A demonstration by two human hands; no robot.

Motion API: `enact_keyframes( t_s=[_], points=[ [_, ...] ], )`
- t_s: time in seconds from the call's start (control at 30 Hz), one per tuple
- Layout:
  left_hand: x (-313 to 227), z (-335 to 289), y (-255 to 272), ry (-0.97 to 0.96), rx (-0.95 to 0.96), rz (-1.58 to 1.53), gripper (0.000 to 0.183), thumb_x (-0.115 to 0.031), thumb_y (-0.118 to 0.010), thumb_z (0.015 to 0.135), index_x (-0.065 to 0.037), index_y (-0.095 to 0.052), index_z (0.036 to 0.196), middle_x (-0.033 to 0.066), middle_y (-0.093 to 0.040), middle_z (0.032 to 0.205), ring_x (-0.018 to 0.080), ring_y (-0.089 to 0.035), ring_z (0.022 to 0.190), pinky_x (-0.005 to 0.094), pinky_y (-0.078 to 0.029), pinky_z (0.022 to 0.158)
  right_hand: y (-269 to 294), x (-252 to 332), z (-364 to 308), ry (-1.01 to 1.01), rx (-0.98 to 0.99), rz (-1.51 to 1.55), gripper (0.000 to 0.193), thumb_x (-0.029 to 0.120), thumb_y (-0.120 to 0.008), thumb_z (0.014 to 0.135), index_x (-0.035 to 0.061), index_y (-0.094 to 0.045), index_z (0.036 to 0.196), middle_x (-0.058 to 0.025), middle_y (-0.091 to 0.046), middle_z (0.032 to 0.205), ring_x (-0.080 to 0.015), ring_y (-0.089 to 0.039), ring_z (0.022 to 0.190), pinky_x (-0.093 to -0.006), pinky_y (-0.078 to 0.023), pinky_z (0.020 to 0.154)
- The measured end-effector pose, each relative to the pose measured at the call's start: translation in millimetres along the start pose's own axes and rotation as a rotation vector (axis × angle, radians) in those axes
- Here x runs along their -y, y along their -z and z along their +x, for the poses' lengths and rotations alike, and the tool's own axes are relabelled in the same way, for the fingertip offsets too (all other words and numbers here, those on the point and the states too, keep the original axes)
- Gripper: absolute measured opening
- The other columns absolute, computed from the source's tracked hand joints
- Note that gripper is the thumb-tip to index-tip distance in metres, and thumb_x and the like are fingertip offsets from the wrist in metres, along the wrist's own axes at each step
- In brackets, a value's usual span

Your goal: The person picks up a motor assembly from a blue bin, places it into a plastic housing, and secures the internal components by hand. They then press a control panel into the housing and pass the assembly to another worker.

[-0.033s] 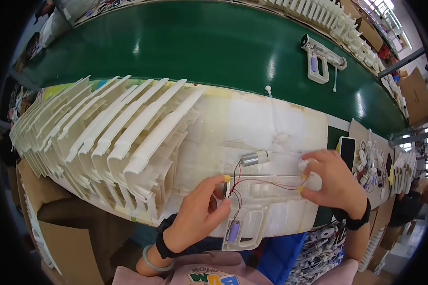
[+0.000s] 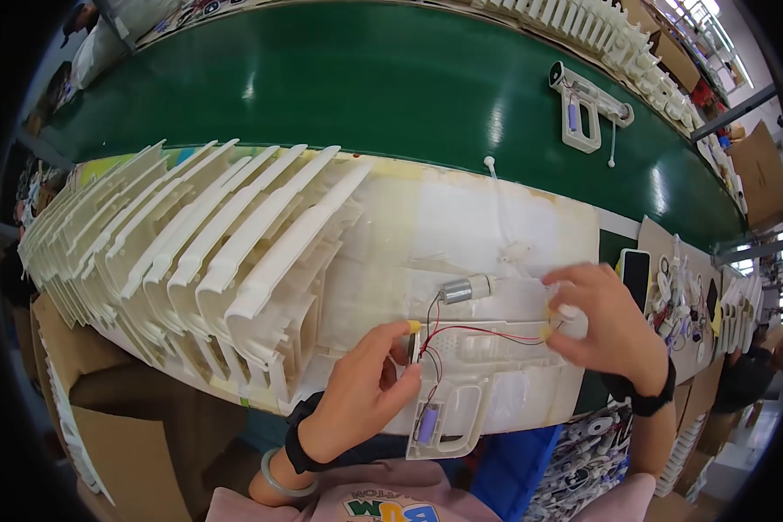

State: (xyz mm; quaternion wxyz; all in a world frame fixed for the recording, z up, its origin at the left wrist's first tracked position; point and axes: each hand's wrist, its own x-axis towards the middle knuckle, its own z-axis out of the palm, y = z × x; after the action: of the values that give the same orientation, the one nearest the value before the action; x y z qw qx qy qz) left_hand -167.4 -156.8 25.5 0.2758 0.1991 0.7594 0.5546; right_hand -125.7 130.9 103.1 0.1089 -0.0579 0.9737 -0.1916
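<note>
The casing [image 2: 496, 355] lies on the white board [image 2: 383, 217] between the two hands, its handle loop pointing toward the person. The left hand [image 2: 365, 391] is at its left end, thumb and forefinger closed on a thin plate [image 2: 413, 346] seen edge-on. The right hand [image 2: 605, 322] is above the casing's right end, which it partly covers. Its thumb and forefinger curve toward each other with a narrow gap, at the far end of the red and dark wires [image 2: 483, 331]; whether they pinch the wires cannot be told. A white part [image 2: 570, 322] shows within that hand's curl.

The wires cross over the casing. A purple battery [image 2: 428, 424] sits in the handle, and a silver motor [image 2: 466, 289] lies just beyond the casing. A row of white shells [image 2: 261, 270] stands close to the left hand. Beyond the right hand lies a phone [image 2: 635, 274]; on the green surface [image 2: 322, 78] farther off lies a fitted unit [image 2: 587, 109].
</note>
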Motion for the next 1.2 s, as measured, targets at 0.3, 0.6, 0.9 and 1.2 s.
enact_keyframes(
  t_s=[0.3, 0.6, 0.9, 1.2],
  points=[
    [-3.0, 1.4, -2.1, -0.013, 0.025, -0.038, 0.042, -0.002, -0.063, 0.085, 0.001, -0.047, 0.124, 0.0046, -0.056, 0.082, 0.0098, -0.055, 0.07, 0.0234, -0.047, 0.064, -43.2, 9.6, 61.1, 0.337, -0.246, -0.296, 0.028, 0.001, -0.061, 0.063, 0.0032, -0.059, 0.091, -0.0091, -0.056, 0.081, -0.028, -0.058, 0.082, -0.0413, -0.044, 0.089],
    [-8.8, 7.8, -10.7, -0.056, 0.099, -0.044, 0.047, -0.002, -0.06, 0.085, -0.003, -0.05, 0.13, 0.0064, -0.055, 0.085, 0.0112, -0.054, 0.069, 0.0235, -0.046, 0.064, -32.4, 70.8, -68.6, 0.143, -0.308, -0.632, 0.021, 0.007, -0.063, 0.069, -0.0007, -0.062, 0.088, -0.0099, -0.056, 0.08, -0.0272, -0.06, 0.078, -0.043, -0.046, 0.082],
    [-4.9, 3.0, -7.8, -0.013, 0.104, -0.024, 0.045, 0.002, -0.058, 0.08, -0.001, -0.053, 0.125, 0.0075, -0.055, 0.088, 0.0129, -0.055, 0.071, 0.024, -0.046, 0.065, -60.3, 53.8, -93.8, -0.156, -0.122, 0.073, 0.057, 0.021, -0.075, 0.072, -0.0026, -0.052, 0.119, -0.019, -0.058, 0.105, -0.0369, -0.058, 0.097, -0.0458, -0.046, 0.089],
    [-3.9, 6.0, -12.8, -0.116, 0.06, 0.033, 0.047, 0.004, -0.057, 0.077, 0.0, -0.049, 0.124, 0.0124, -0.056, 0.112, 0.019, -0.06, 0.081, 0.0288, -0.05, 0.071, -49.3, -32.8, -34.7, -0.386, -0.341, 0.219, 0.04, 0.006, -0.067, 0.074, -0.0017, -0.054, 0.111, -0.0119, -0.058, 0.087, -0.0219, -0.059, 0.075, -0.0297, -0.048, 0.064]
  ],
)
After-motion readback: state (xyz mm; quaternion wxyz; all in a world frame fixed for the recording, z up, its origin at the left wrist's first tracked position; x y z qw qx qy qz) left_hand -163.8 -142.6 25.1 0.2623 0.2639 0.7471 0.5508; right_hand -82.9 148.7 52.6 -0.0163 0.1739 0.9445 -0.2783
